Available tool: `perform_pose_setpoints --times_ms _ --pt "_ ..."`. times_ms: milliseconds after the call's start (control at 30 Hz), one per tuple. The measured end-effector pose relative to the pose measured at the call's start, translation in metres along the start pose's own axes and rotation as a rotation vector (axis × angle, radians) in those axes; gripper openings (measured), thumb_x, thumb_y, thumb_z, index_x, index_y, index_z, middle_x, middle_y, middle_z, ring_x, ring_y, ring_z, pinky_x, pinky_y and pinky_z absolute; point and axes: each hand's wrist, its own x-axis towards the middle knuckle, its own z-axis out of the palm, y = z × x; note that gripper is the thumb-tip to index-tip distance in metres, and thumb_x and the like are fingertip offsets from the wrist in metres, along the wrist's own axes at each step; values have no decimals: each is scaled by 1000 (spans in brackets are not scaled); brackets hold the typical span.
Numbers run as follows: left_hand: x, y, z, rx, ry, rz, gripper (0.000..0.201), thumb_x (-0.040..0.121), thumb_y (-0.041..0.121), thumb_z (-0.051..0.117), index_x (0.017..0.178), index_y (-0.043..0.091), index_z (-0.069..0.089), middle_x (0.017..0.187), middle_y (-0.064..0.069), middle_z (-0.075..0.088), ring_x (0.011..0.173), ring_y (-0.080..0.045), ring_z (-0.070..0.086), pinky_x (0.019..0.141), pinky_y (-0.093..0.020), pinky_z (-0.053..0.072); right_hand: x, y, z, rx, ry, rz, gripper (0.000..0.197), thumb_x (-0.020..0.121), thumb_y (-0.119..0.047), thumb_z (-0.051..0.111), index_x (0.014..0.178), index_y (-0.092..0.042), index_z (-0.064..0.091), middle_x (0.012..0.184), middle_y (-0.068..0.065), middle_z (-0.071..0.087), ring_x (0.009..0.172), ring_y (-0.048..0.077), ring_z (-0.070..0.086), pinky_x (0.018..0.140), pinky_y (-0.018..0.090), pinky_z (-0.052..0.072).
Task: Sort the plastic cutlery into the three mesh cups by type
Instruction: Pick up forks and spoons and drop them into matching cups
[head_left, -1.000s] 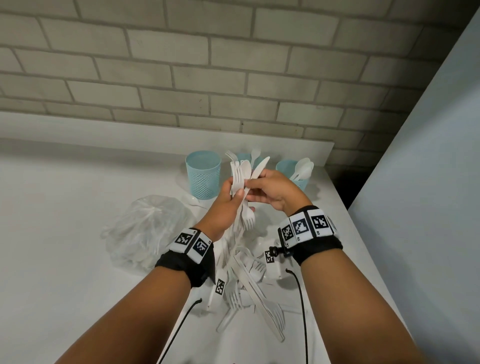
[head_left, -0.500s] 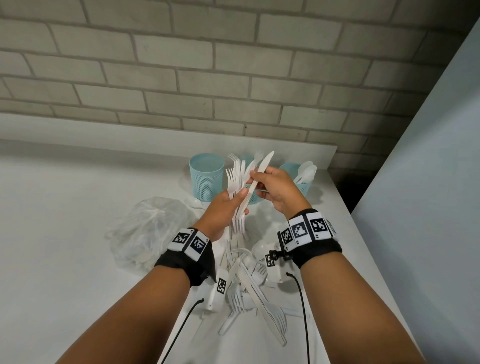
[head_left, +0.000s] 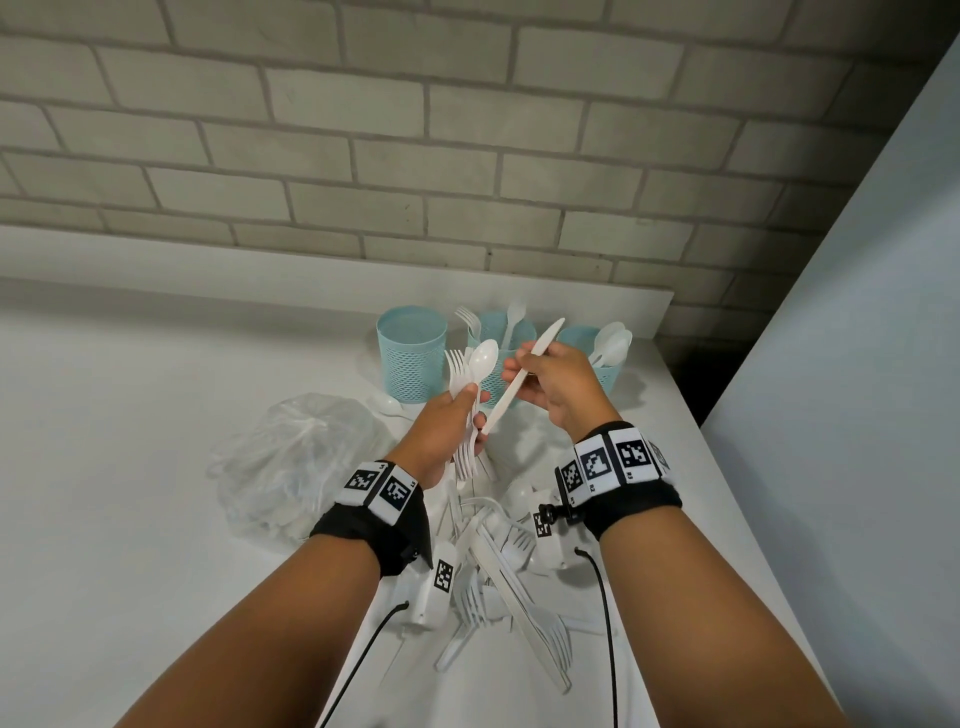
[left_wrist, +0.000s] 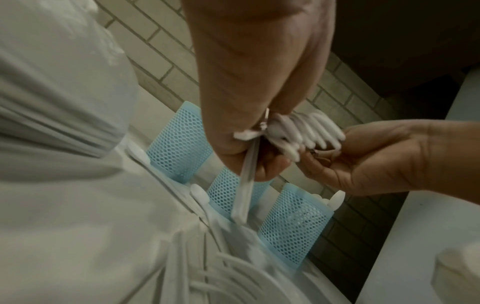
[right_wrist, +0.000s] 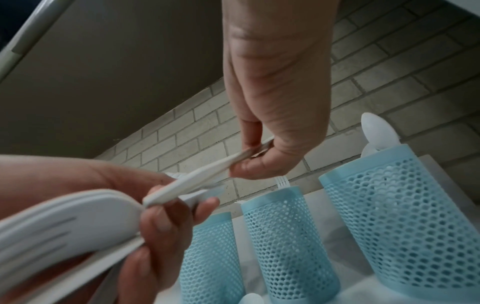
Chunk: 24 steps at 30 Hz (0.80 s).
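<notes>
My left hand (head_left: 457, 410) grips an upright bundle of white forks (head_left: 457, 366) with one spoon (head_left: 483, 357) in it, held above the table in front of the cups. Just to its right, my right hand (head_left: 540, 376) pinches a white knife (head_left: 511, 395) that slants blade-up, apart from the bundle. Behind stand three light-blue mesh cups. The left cup (head_left: 413, 358) looks empty, the middle cup (head_left: 506, 325) holds forks, and the right cup (head_left: 605, 371) holds spoons. The right wrist view shows the knife (right_wrist: 197, 181) between thumb and fingers. Fork tines (left_wrist: 309, 131) stick out past my left palm.
A heap of loose white cutlery (head_left: 498, 577) lies on the white table (head_left: 130, 415) under my wrists. A crumpled clear plastic bag (head_left: 296, 462) sits to the left. A brick wall stands behind the cups; the table's right edge is close by, beside a grey panel.
My right hand has drawn the knife out of the bundle and away to the right. With the knife gone, the spoon now shows among the forks in my left hand.
</notes>
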Motion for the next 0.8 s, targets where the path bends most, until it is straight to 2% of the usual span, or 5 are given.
perform_pose_setpoints --times_ms 200,400,467,633,800 --pt "5 -9 -2 115 41 50 28 94 44 48 94 19 58 68 1 49 63 -15 48 68 -30 41 4 0 -2 62 16 -23 17 96 -5 48 111 -11 45 83 10 63 67 18 65 53 23 56" --pt "11 -10 -12 -21 187 136 14 96 26 50 85 20 55 62 1 48 58 -12 48 70 -31 41 27 -19 16 66 163 -172 15 97 -2 41 88 -8 52 94 24 62 65 16 62 63 23 52" --pt "12 -8 -18 -126 222 165 11 97 22 49 90 17 56 63 1 49 52 -7 49 59 -22 43 37 -27 31 138 144 -227 12 94 7 42 96 2 53 105 38 58 69 18 60 64 19 52" --pt "15 -5 -33 -366 226 134 19 98 14 47 115 9 53 69 0 50 54 -7 47 53 -16 42 56 -37 76 241 -20 -267 18 93 10 44 87 -7 45 119 31 58 110 35 60 95 35 47" --pt "16 -5 -47 -456 216 93 24 98 9 45 121 8 53 72 0 46 58 -9 45 58 -19 43 78 -22 104 39 -27 -282 24 90 5 52 78 -16 49 104 23 62 96 27 60 91 35 46"
